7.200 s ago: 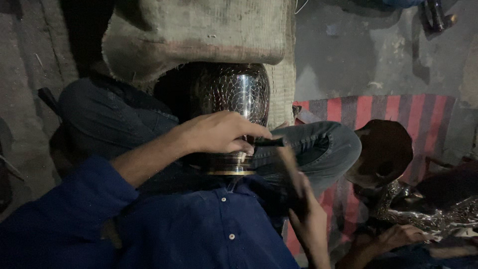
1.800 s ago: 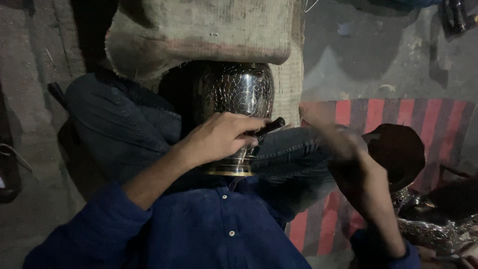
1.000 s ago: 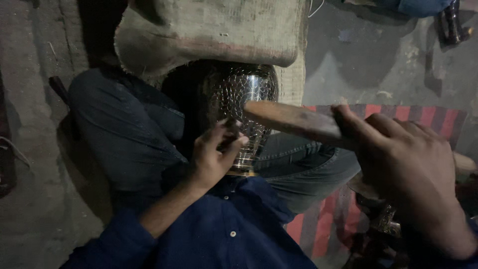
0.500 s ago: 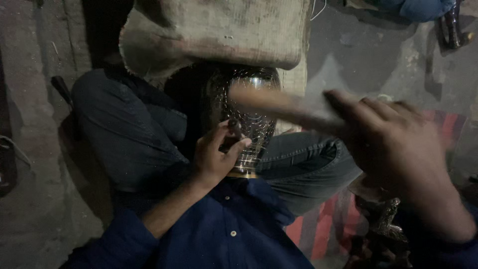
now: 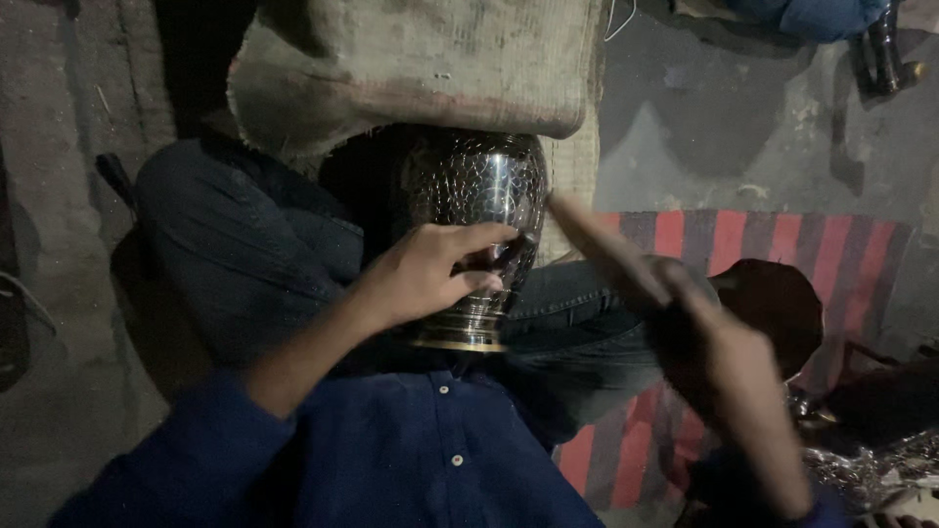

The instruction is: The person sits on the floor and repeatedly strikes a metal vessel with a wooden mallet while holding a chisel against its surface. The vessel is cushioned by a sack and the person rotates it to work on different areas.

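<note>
Metal vase (image 5: 476, 210) lies sideways, left hand (image 5: 430, 274) steadying it.

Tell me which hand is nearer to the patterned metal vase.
Left. The left hand rests on the front of the metal vase, fingers holding a small dark tool against it. The right hand is off to the vase's right, gripping a wooden stick angled toward it.

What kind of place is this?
Probably a small metal-craft workshop where work is done sitting on the floor: an engraved metal vase braced against a burlap cushion, a wooden stick in the right hand, and a striped mat over bare concrete floor.
</note>
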